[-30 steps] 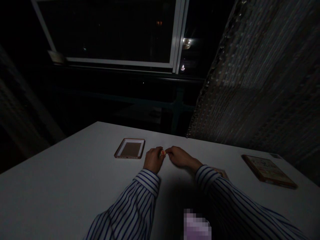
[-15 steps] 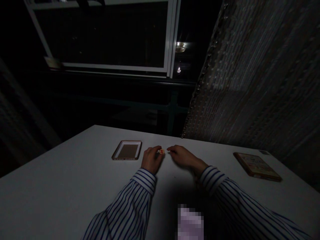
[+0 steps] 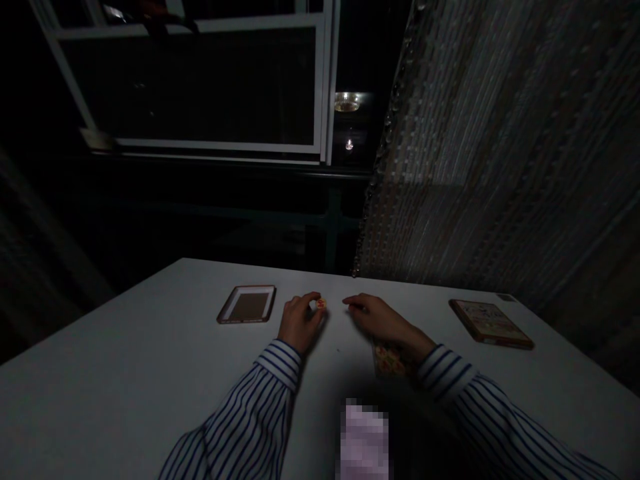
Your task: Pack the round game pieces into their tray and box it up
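My left hand [image 3: 299, 321] rests on the white table [image 3: 125, 373] with its fingertips pinched on a small round orange-and-white piece [image 3: 321, 304]. My right hand [image 3: 383, 318] lies a short way to the right of it, fingers curled and pinched together; what they hold, if anything, is too dark to make out. A flat patterned card or sheet [image 3: 389, 359] lies on the table under my right wrist. Both arms wear striped sleeves.
An open shallow box tray [image 3: 247, 305] with a brown inside lies left of my left hand. A flat box lid with a printed picture [image 3: 491, 323] lies at the right. A beaded curtain [image 3: 500, 147] hangs behind the table, beside a dark window [image 3: 200, 80].
My hands have drawn apart: the right hand moved right and away from the small piece, which stays in my left fingers. The patterned sheet under my right wrist now shows more.
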Motion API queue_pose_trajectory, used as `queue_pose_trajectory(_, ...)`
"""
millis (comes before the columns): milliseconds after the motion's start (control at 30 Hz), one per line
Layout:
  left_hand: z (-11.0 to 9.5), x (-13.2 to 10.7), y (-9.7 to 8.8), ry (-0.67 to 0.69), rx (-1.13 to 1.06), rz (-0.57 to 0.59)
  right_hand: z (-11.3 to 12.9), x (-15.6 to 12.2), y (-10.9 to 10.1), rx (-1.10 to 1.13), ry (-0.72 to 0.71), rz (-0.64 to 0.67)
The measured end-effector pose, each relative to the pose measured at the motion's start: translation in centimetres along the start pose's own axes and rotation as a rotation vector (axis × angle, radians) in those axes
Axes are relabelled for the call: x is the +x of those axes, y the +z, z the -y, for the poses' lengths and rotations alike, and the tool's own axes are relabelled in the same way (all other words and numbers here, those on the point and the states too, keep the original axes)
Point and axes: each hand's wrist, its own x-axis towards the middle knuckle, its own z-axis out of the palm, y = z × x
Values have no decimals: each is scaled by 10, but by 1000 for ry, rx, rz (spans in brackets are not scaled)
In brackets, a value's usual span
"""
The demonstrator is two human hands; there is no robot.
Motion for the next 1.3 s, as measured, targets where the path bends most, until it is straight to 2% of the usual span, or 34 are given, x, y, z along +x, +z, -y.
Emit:
queue_pose_trajectory(333, -35, -4, -1, 50, -37, 38, -6, -27, -11, 88, 46, -93)
queue_pose_trajectory(667, -64, -9, 14, 62, -58, 81, -15, -57, -25, 145, 68, -152)
queue_pose_trajectory(967, -79, -12, 32, 91, -89, 86, -23, -78, -29, 173, 96, -223)
queue_pose_trajectory(1300, -85, -24, 44, 67, -132, 158, -27, -103, -26, 251, 239, -348)
